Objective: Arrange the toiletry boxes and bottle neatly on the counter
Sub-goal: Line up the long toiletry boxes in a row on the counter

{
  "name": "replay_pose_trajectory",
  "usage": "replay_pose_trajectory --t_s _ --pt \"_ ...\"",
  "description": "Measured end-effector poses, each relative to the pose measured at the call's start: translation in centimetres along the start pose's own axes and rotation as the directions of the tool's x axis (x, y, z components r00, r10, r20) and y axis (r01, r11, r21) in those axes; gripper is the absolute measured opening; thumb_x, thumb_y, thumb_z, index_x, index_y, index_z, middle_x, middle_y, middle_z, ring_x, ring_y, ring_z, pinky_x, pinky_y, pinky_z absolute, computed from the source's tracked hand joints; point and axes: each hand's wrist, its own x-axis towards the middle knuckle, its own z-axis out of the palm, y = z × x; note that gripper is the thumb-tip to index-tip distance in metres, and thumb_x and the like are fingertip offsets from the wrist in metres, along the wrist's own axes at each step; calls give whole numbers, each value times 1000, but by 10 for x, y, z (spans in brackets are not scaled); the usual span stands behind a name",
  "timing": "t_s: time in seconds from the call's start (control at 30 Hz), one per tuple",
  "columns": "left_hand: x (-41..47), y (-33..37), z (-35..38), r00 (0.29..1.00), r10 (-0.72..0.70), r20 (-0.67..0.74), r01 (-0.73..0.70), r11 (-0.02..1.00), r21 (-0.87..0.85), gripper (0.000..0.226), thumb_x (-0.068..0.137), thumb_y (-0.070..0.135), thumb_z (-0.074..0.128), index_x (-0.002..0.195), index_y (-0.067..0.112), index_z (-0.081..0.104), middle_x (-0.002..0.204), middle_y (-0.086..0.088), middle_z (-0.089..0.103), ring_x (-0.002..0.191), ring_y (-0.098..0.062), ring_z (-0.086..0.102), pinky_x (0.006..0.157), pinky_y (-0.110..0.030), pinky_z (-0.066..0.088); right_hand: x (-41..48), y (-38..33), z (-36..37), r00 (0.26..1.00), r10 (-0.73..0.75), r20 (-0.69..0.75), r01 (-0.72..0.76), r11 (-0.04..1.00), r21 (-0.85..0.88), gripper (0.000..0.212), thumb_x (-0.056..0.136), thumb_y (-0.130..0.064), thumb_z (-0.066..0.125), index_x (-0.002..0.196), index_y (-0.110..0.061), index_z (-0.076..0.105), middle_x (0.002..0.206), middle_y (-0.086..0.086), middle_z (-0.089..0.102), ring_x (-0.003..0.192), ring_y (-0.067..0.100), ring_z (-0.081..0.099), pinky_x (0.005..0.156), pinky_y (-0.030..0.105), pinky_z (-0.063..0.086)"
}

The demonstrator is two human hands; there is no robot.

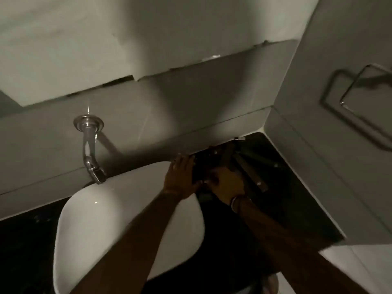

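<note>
Several dark toiletry boxes (244, 160) lie fanned out on the black counter (297, 200) in the corner by the wall. My left hand (180, 177) presses flat against the left side of a dark box (198, 172), between the basin rim and the boxes. My right hand (229, 183) grips the same box from the right, its fingers curled on the near edge. The scene is dim and blurred. I cannot make out a bottle.
A white oval basin (106, 219) sits left of the boxes, with a chrome wall tap (90, 145) above it. Grey tiled walls close the corner behind and right. A metal towel holder (356, 96) hangs on the right wall.
</note>
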Motion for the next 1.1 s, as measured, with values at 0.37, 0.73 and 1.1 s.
replay_pose_trajectory --t_s 0.37,0.73,1.1 --pt "7 -36 63 976 199 -92 -206 976 -75 77 91 60 46 152 19 23 164 -6 10 151 -30 -8 120 -51 -1 15 9 109 887 431 -169 -400 897 187 63 85 -57 63 133 -19 47 126 10 59 108 29 63 87 45 56" --pt "16 -39 66 962 226 -154 -232 972 -23 71 79 49 70 135 12 43 151 -17 35 140 -43 26 106 -66 27 -204 61 121 832 529 -166 -512 848 136 45 79 -65 58 116 -37 54 114 -13 46 102 9 50 74 20 41" --pt "22 -41 71 984 155 -89 -162 984 -77 71 80 50 67 138 18 41 156 -13 26 146 -38 14 115 -61 13 -251 77 127 803 560 -204 -529 827 188 46 85 -50 67 126 -31 57 120 -9 50 102 8 51 83 20 49"
